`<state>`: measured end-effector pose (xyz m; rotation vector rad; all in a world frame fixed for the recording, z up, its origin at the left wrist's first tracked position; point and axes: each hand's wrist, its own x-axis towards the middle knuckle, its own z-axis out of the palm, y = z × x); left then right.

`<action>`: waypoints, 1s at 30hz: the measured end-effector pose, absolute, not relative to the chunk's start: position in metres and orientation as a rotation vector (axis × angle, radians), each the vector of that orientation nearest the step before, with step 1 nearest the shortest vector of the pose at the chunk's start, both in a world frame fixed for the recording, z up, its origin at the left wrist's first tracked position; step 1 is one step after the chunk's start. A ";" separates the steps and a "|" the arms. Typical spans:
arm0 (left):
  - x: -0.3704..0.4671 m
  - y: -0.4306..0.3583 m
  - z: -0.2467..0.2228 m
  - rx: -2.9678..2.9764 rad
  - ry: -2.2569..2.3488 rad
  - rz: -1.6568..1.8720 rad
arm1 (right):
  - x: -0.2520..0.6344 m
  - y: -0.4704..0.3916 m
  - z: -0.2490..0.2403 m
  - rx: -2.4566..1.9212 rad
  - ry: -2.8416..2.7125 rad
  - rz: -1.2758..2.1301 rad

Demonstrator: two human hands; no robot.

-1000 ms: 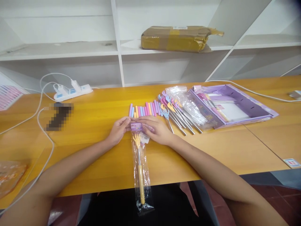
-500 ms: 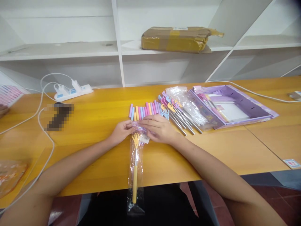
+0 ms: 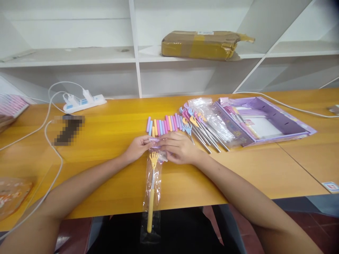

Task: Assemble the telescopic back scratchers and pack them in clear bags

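My left hand pinches the left end of the purple top strip of a clear plastic bag. My right hand closes over the strip's right end, its fingers partly covering it. Inside the bag hangs a back scratcher with a yellow claw, a metal rod and a yellow handle. The bag's lower end reaches past the table's front edge. Just beyond my hands lies a row of pink, purple, blue and yellow handle tubes. A white label near my right fingers is mostly hidden.
Right of the tubes lie several claw-topped metal rods and clear plastic bags. A purple box holds packaged items. On the left are a power strip and white cables. A taped carton rests on the shelf.
My right fingers have shifted slightly along the bag's top, covering more of the white label. The bag's lower end has swung a little left. Both hands keep their hold.
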<state>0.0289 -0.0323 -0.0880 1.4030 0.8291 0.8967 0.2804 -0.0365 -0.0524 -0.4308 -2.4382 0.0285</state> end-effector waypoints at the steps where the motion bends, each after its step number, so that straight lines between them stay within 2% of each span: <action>1: 0.029 -0.032 -0.089 1.411 0.831 0.891 | 0.280 -0.037 -0.053 -0.429 -2.437 0.040; 16: 0.032 -0.035 -0.082 1.468 0.822 0.873 | 0.280 -0.037 -0.050 -0.492 -2.406 -0.158; 19: 0.032 -0.038 -0.083 1.470 0.827 0.844 | 0.284 -0.037 -0.052 -0.598 -2.421 -0.100; 23: 0.031 -0.039 -0.086 1.446 0.824 0.831 | 0.287 -0.039 -0.048 -0.850 -2.480 0.398; 28: 0.029 -0.038 -0.088 1.358 0.880 1.002 | 0.272 -0.053 -0.040 -0.950 -2.237 1.593; 30: 0.028 -0.037 -0.088 1.312 0.916 1.117 | 0.264 -0.060 -0.040 -0.899 -2.060 1.937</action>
